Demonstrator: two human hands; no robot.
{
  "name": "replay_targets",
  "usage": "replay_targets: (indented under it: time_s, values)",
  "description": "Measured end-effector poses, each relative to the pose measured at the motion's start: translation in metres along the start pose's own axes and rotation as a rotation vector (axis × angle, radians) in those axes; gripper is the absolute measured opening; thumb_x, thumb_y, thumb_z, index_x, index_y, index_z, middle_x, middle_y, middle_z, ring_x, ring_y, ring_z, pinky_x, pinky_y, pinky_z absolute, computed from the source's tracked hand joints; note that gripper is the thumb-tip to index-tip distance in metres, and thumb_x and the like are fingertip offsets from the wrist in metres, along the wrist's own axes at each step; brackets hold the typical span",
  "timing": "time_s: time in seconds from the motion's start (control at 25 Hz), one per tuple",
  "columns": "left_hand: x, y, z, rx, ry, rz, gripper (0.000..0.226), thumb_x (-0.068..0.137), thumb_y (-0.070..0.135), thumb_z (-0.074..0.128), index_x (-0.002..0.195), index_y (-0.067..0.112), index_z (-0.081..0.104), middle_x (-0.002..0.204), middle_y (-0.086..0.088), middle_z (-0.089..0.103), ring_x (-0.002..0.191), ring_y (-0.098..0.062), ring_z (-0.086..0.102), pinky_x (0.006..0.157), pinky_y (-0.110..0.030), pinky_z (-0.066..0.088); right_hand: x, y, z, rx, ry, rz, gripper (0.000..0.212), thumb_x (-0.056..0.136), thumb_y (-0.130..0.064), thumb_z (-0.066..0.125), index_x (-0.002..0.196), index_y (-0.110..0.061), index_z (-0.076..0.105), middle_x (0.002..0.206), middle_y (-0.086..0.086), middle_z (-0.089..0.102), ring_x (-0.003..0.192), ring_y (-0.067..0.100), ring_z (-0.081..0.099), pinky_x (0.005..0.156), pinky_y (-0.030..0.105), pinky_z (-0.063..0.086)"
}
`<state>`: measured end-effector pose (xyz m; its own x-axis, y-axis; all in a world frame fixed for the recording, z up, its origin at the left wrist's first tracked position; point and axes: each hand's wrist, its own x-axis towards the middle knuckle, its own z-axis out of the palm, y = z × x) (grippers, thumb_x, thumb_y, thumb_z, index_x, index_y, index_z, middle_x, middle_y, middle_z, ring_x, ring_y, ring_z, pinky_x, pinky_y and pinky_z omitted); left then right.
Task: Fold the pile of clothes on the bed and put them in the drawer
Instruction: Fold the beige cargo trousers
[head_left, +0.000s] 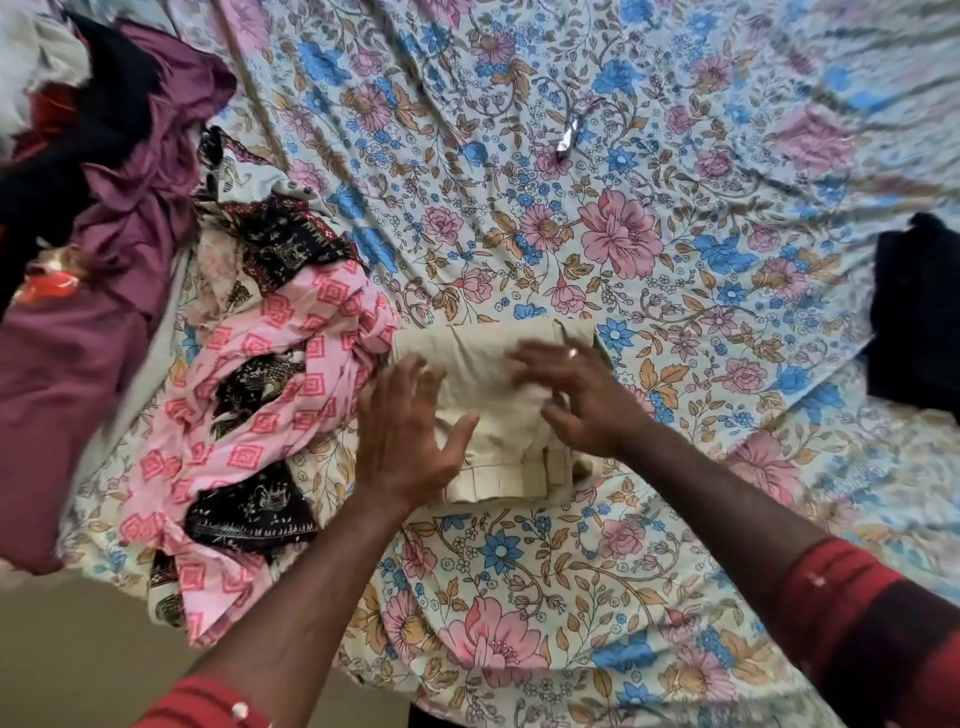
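Left hand (402, 441) flat, fingers spread, holding nothing, pressing left side of folded beige garment (493, 410) on floral bedsheet (675, 234). Right hand (576, 395) likewise spread on right side. Clothes pile (156, 270) left of hands.

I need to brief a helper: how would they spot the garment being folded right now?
On the floral bedsheet, look just right of the heaped clothes pile. The beige folded garment lies under both hands, plain among prints.
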<state>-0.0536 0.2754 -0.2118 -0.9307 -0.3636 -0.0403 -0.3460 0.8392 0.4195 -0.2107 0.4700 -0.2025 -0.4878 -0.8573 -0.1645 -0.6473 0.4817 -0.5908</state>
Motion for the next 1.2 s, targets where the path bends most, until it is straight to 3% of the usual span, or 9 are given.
replay_targets:
  time_s: [0.08,0.16,0.32,0.44,0.52,0.6,0.8,0.96,1.2]
  values:
    - [0.010,0.014,0.010,0.075,-0.149,0.085,0.075,0.101,0.060,0.034,0.162,0.022,0.014,0.170,-0.004,-0.002,0.155,-0.027,0.005,0.122,-0.058,0.012,0.017,-0.020,0.015,-0.143,0.077,0.126,0.055,0.103,-0.040,0.030,0.158,-0.039,0.032,0.172,-0.008,0.006,0.159,0.012,-0.002,0.125,0.051,-0.012]
    - [0.013,0.007,0.025,0.164,-0.350,0.068,0.078,0.103,0.066,0.021,0.159,0.031,-0.020,0.163,0.002,-0.037,0.153,-0.022,-0.026,0.122,-0.064,-0.005,0.021,-0.020,0.036,-0.329,-0.044,0.235,0.056,0.108,-0.055,0.015,0.161,-0.047,-0.003,0.168,-0.008,-0.024,0.155,0.016,-0.025,0.121,0.061,-0.016]
    - [0.017,-0.019,0.035,0.180,-0.524,-0.001,0.079,0.097,0.074,0.018,0.151,0.042,-0.030,0.158,0.004,-0.046,0.150,-0.019,-0.033,0.116,-0.073,-0.009,0.002,0.013,0.050,-0.296,-0.054,0.504,0.059,0.102,-0.072,0.013,0.151,-0.060,-0.019,0.162,-0.012,-0.040,0.150,0.020,-0.036,0.116,0.070,-0.017]
    - [0.005,-0.008,0.027,0.013,-0.354,-0.066,0.092,0.095,0.069,0.048,0.161,0.038,-0.009,0.166,0.000,-0.028,0.155,-0.023,-0.016,0.117,-0.066,-0.001,-0.011,0.005,0.057,-0.124,0.095,0.665,0.081,0.095,-0.080,0.033,0.155,-0.056,-0.016,0.165,-0.009,-0.034,0.154,0.027,-0.026,0.115,0.069,-0.012]
    - [-0.006,-0.004,0.022,-0.202,-0.148,-0.306,0.102,0.081,0.058,0.076,0.158,0.033,0.013,0.166,-0.008,0.006,0.150,-0.029,0.015,0.116,-0.058,0.022,-0.016,-0.009,0.060,0.113,0.305,0.898,0.109,0.083,-0.079,0.061,0.161,-0.040,-0.004,0.171,0.002,-0.010,0.156,0.034,0.004,0.119,0.062,0.012]
    - [-0.011,-0.005,0.021,-0.497,-0.124,-0.603,0.111,0.070,0.047,0.089,0.155,0.030,0.019,0.160,-0.010,0.029,0.142,-0.032,0.037,0.114,-0.055,0.036,-0.018,-0.014,0.061,0.326,0.403,1.085,0.120,0.072,-0.069,0.080,0.159,-0.022,0.012,0.165,0.013,0.019,0.149,0.036,0.026,0.115,0.053,0.031]
    - [0.004,-0.020,0.013,-1.083,-0.289,-0.941,0.088,0.060,0.033,0.094,0.133,0.015,0.049,0.125,-0.008,0.068,0.115,-0.032,0.065,0.107,-0.055,0.047,-0.018,-0.009,0.055,0.833,0.342,1.227,0.103,0.060,-0.052,0.095,0.137,-0.006,0.044,0.129,0.019,0.063,0.109,0.038,0.066,0.094,0.052,0.057]
    - [0.004,-0.021,0.003,-1.199,-0.454,-0.961,0.071,0.058,0.020,0.091,0.121,0.002,0.063,0.102,-0.016,0.077,0.095,-0.035,0.075,0.092,-0.058,0.057,-0.021,-0.031,0.050,0.957,0.226,1.081,0.057,0.073,-0.030,0.091,0.115,-0.003,0.063,0.099,0.010,0.074,0.078,0.021,0.073,0.056,0.025,0.057]
    - [-0.012,0.013,0.004,-1.183,-0.330,-0.770,0.083,0.062,0.024,0.089,0.134,0.007,0.051,0.114,-0.016,0.073,0.097,-0.029,0.076,0.083,-0.051,0.062,-0.056,-0.024,0.046,1.029,0.244,0.994,0.047,0.076,-0.027,0.089,0.110,-0.006,0.064,0.099,0.010,0.075,0.086,0.027,0.075,0.075,0.038,0.063]
